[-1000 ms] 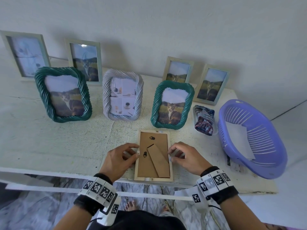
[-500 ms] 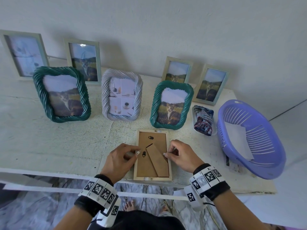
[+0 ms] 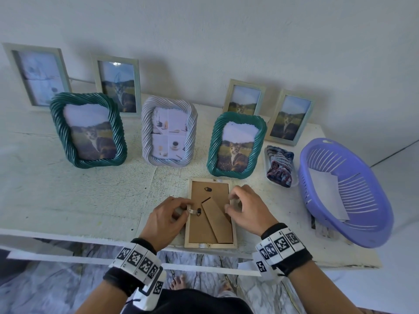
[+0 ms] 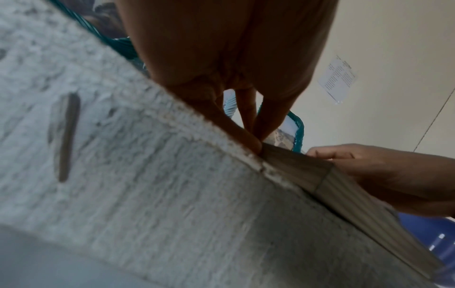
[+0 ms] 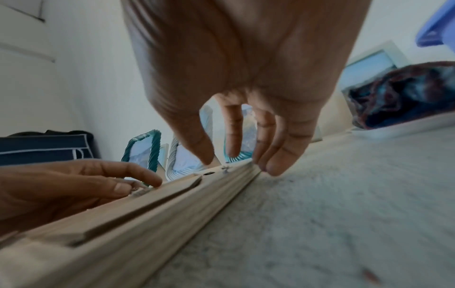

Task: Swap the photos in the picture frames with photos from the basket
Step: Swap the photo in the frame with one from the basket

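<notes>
Lying face down near the front edge of the white table: a light wooden frame, brown backing board up, easel stand folded flat across it. Resting at the frame's left side, the left hand, fingers curled, thumb and forefinger pinching a small metal tab at the backing's left edge; from the left wrist view, fingertips pressed together right at the wooden rim. Poised over the right side, the right hand, fingers bent downward and spread a little, nothing enclosed; from the right wrist view, thumb tip down at the backing beside a tiny clip, outer fingertips just past the frame's outer edge, touching or barely above the table, cannot tell which. Standing upright behind the frame: a green twisted frame with a cat photo, a pale lilac twisted frame with a still-life collage, and another green twisted frame with a cat photo further left. Leaning against the wall: four slim pale frames, far left, second, third, fourth. Sitting to the right: a small white dish holding a bundled patterned cloth, and beyond it a purple slotted basket at the table's right end, with a white sheet lying inside, blank side up.
</notes>
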Action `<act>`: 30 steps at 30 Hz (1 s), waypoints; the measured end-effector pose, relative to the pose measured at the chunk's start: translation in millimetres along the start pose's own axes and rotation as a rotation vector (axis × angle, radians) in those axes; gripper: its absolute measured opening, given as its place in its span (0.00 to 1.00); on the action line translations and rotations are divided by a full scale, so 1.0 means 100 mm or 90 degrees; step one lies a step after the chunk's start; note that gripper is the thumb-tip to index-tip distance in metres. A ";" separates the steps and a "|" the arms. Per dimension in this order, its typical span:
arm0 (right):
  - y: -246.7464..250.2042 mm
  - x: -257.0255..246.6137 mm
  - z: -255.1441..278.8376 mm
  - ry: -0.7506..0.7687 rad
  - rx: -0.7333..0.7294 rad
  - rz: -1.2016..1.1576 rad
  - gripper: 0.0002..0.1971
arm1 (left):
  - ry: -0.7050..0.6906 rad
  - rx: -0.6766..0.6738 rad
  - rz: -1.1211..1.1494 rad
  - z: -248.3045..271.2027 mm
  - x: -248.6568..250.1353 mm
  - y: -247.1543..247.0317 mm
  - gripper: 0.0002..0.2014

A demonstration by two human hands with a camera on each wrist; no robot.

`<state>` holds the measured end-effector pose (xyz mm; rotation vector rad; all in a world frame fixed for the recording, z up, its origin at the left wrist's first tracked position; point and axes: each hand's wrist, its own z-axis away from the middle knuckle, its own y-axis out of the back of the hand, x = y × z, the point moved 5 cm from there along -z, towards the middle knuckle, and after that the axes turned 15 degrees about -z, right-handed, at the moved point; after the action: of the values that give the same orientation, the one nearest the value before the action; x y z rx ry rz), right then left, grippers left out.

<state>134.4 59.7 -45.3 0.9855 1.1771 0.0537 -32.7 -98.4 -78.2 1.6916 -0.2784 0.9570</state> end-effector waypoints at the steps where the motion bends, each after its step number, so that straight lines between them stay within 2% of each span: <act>1: 0.00 -0.05 -0.03 0.019 0.025 0.024 0.10 | 0.004 0.001 -0.004 0.00 0.00 0.00 0.12; 4: -0.03 -0.15 -0.15 0.040 0.039 0.066 0.18 | 0.017 -0.004 -0.012 0.01 -0.02 -0.01 0.12; 8: -0.10 -0.15 -0.33 -0.047 -0.019 0.105 0.26 | 0.019 -0.002 -0.029 0.01 -0.02 -0.02 0.12; 18: -0.17 -0.20 -0.25 -0.071 -0.084 0.201 0.30 | 0.036 -0.006 -0.028 0.01 -0.02 -0.02 0.12; 30: -0.16 -0.17 -0.15 -0.088 -0.073 0.109 0.28 | 0.022 -0.013 -0.037 0.00 -0.01 -0.02 0.12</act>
<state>108.5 50.3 -43.6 0.9711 0.9521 0.1842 -32.1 -98.2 -80.9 1.6538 -0.2141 0.9367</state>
